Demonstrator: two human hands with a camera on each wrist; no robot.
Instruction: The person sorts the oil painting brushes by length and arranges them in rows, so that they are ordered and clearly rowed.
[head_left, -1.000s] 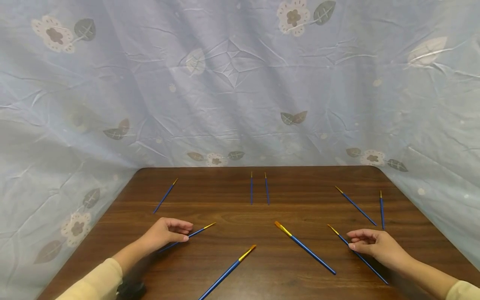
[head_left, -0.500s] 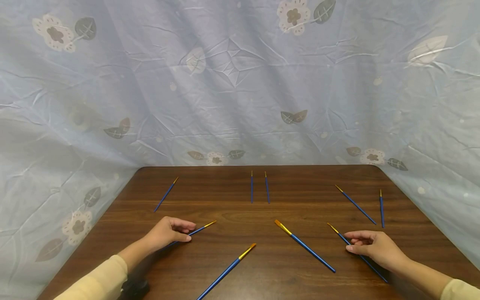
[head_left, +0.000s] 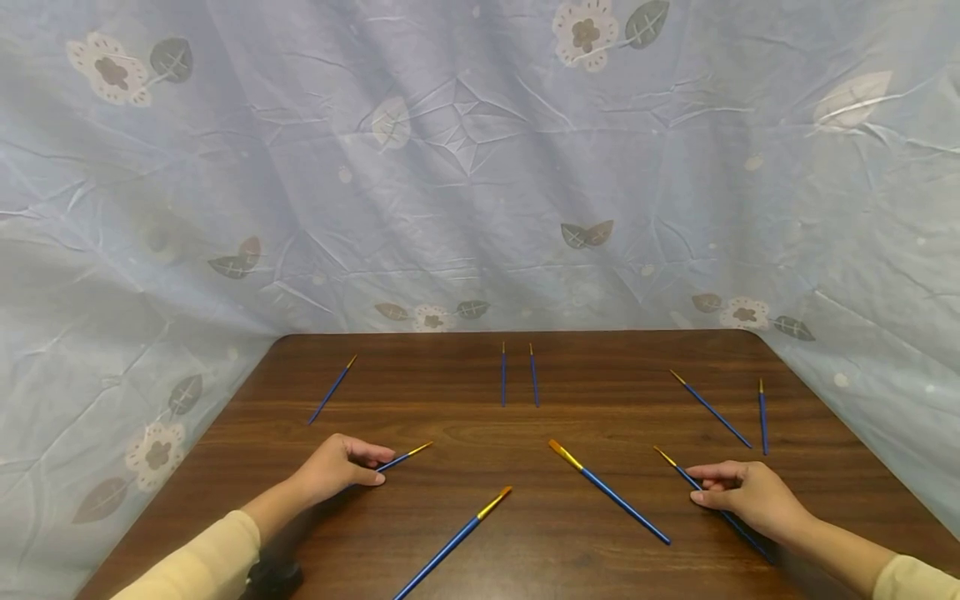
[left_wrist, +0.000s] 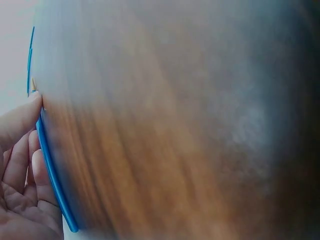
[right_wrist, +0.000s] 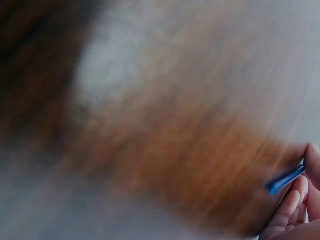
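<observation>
As a slim blue paintbrush (head_left: pixel 405 457) is pinched by the left hand (head_left: pixel 341 468) left of the widest-bristled paintbrush (head_left: pixel 610 492), a second slim brush (head_left: pixel 678 472) is pinched by the right hand (head_left: pixel 750 496) to that landmark's right; five thin brushes (head_left: pixel 534 375) are scattered beyond it.

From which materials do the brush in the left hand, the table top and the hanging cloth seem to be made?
Brush: smooth blue handle, perhaps painted wood or plastic; its golden collar looks like metal.
Table top: satiny wood or laminate, showing brown grain and soft reflection.
Cloth: lightly shiny fabric, maybe polyester, given its creases.
</observation>
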